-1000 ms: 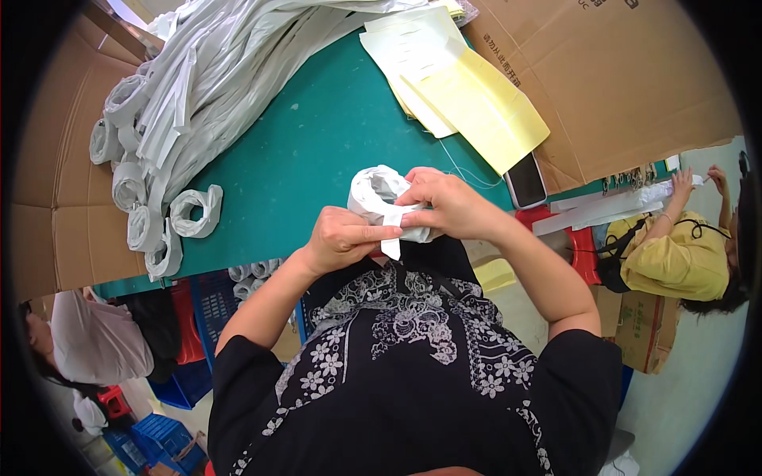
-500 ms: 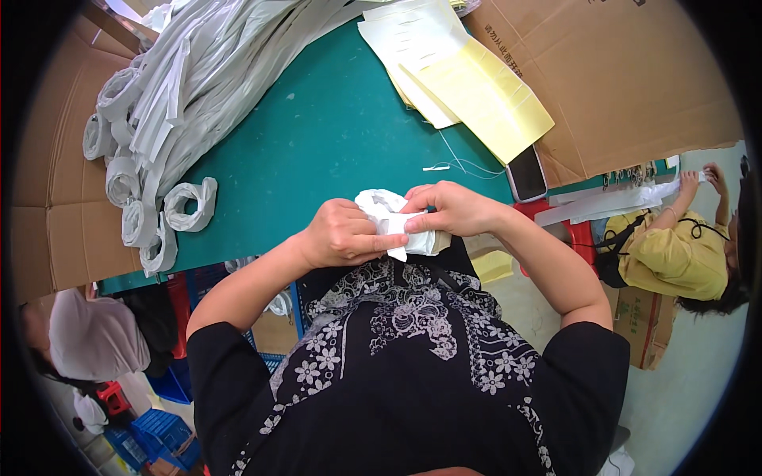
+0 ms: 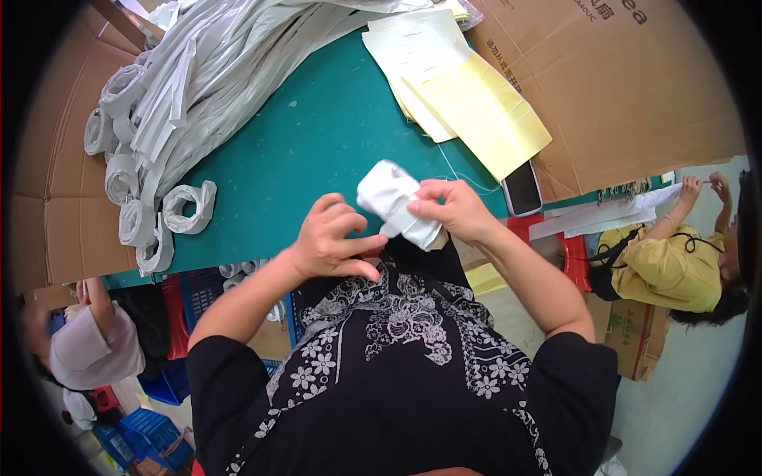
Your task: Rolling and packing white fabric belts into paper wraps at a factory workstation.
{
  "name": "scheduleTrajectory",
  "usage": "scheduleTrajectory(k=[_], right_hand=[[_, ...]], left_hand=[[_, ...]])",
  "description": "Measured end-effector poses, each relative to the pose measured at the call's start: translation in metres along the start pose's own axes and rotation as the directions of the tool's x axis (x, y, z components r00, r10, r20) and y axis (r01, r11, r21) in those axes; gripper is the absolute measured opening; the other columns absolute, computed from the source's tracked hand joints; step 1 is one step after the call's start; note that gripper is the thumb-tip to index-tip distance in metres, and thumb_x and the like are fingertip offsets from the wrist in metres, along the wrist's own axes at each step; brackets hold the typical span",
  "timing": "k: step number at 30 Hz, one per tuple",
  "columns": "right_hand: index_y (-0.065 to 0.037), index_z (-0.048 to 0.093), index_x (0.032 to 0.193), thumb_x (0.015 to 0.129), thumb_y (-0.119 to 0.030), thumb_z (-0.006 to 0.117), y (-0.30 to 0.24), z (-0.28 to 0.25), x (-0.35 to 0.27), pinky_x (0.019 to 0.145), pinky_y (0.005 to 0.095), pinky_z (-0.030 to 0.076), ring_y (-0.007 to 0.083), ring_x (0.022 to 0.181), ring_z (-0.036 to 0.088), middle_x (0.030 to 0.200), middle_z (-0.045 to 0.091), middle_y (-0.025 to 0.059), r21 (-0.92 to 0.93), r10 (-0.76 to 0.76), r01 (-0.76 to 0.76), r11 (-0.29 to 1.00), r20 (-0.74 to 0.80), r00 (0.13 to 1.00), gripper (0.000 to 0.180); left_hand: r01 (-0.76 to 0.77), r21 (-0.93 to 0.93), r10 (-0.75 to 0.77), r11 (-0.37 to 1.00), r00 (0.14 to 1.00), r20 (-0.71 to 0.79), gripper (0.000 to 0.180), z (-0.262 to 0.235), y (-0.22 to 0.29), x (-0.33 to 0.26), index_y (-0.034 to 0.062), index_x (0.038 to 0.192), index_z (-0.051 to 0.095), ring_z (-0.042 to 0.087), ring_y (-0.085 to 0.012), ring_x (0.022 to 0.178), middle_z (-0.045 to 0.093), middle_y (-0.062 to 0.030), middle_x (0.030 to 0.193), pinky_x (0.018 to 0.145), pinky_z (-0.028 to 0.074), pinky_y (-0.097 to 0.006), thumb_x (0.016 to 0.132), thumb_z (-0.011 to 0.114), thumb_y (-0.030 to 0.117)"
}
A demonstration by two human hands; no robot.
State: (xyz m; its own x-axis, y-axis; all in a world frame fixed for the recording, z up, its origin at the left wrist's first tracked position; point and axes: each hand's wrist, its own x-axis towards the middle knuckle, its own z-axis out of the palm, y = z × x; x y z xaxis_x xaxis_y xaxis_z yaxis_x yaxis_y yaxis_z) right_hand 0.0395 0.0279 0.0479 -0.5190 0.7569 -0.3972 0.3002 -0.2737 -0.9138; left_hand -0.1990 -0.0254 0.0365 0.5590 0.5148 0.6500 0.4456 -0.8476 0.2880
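Over the front edge of the green table [image 3: 294, 170], my right hand [image 3: 462, 213] pinches a flattened white roll of strip material [image 3: 386, 190] between thumb and fingers. The roll is tilted, its upper end toward the far left, and a short flap sticks out at its lower left side. My left hand [image 3: 327, 242] is just left of the roll with thumb and index finger spread; its index fingertip is at the flap, and whether it touches cannot be made out. Several coiled white rolls [image 3: 189, 209] sit at the table's left side.
A heap of long white strips [image 3: 230, 63] covers the far left. Yellow sheets [image 3: 484, 119], a phone [image 3: 523, 190] and a thin thread lie at the right, beside a cardboard sheet [image 3: 619, 87]. Co-workers sit to the left [image 3: 95, 341] and right [image 3: 667, 266].
My left hand has let go of the roll and moved slightly left, its fingers spreading. My right hand keeps the roll, which has turned and risen toward the table.
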Motion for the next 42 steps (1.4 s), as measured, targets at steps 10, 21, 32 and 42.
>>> scheduleTrajectory(k=[10, 21, 32, 42], right_hand=[[0.004, 0.064, 0.091, 0.080, -0.019, 0.067, 0.022, 0.034, -0.009, 0.084, 0.0298, 0.040, 0.0203, 0.102, 0.051, 0.086, 0.060, 0.0078, -0.017, -0.389, 0.429, 0.903, -0.455, 0.801, 0.025], [-0.001, 0.050, 0.117, 0.086, -0.023, 0.062, 0.038, 0.048, -0.031, 0.085, 0.0264, 0.042, 0.0116, 0.099, 0.052, 0.109, 0.054, 0.0043, 0.403, -0.290, 0.432, 0.807, -0.367, 0.884, 0.039], [0.000, 0.065, 0.096, 0.077, -0.016, 0.070, 0.024, 0.074, -0.016, 0.089, 0.0342, 0.040, 0.0283, 0.105, 0.052, 0.104, 0.056, 0.0119, -0.208, -0.540, 0.538, 0.817, -0.602, 0.588, 0.025], [0.002, 0.054, 0.112, 0.088, -0.021, 0.055, -0.002, 0.073, 0.005, 0.091, 0.0385, 0.039, 0.0341, 0.111, 0.047, 0.118, 0.050, 0.0201, -0.190, -0.615, 0.596, 0.781, -0.063, 0.786, 0.034]], left_hand=[[0.543, -0.839, -0.914, 0.027, 0.353, 0.199, 0.041, 0.042, 0.047, 0.030, -0.0019, 0.103, 0.058, 0.054, -0.0102, 0.084, 0.059, -0.0066, 0.095, 0.073, 0.044, -0.025, 0.071, 0.075, 0.018], [0.588, -0.809, -0.849, -0.008, 0.423, 0.316, 0.019, 0.038, 0.042, 0.047, 0.0010, 0.088, 0.065, 0.052, -0.0072, 0.070, 0.059, -0.0008, 0.078, 0.063, 0.042, -0.020, 0.073, 0.074, 0.007], [0.593, -0.359, -0.692, 0.721, 0.598, -0.404, 0.015, 0.049, 0.052, 0.033, 0.0005, 0.091, 0.066, 0.056, -0.0197, 0.075, 0.061, -0.0084, 0.082, 0.066, 0.044, -0.028, 0.076, 0.067, 0.003], [0.574, -0.690, -0.802, 0.440, 0.597, -0.015, 0.023, 0.005, 0.051, -0.003, -0.0007, 0.100, 0.061, 0.053, -0.0270, 0.096, 0.055, -0.0139, 0.100, 0.081, 0.042, -0.036, 0.086, 0.057, 0.017]])
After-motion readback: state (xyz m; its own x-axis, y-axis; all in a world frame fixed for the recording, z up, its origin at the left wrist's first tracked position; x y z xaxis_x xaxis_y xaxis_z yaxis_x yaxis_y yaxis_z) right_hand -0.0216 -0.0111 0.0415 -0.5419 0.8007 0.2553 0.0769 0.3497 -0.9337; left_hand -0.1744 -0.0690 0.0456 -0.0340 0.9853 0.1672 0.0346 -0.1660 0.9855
